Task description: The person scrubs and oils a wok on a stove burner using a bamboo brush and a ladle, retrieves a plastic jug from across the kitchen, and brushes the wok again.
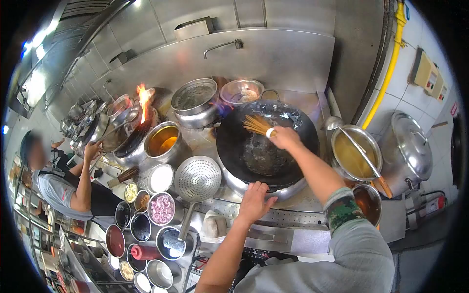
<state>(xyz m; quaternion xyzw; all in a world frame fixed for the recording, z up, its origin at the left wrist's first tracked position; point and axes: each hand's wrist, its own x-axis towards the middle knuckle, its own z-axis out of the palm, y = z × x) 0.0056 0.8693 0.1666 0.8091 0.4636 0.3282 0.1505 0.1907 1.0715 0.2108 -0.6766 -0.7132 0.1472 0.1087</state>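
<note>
Inside the large black wok [229,132], my right hand [285,138] grips a bamboo brush [256,125] by its white-banded end, bristles pointing left. Some liquid wets the wok's bottom. My left hand [255,200] is at the wok's near rim, fingers extended and thumb apart, holding nothing that I can see. A perforated ladle [198,178] lies to the left of the wok, its handle running down toward a metal pot. On the right, a long-handled ladle [359,149] rests across a pot of yellowish liquid [348,154].
At left, a co-worker [66,193] handles a flaming wok [132,139]. A pot of orange oil [163,140], sliced onions [162,209], sauce containers and a red bottle [145,252] stand left of me. A lidded pot [410,146] is at right; a faucet [222,46] juts out behind.
</note>
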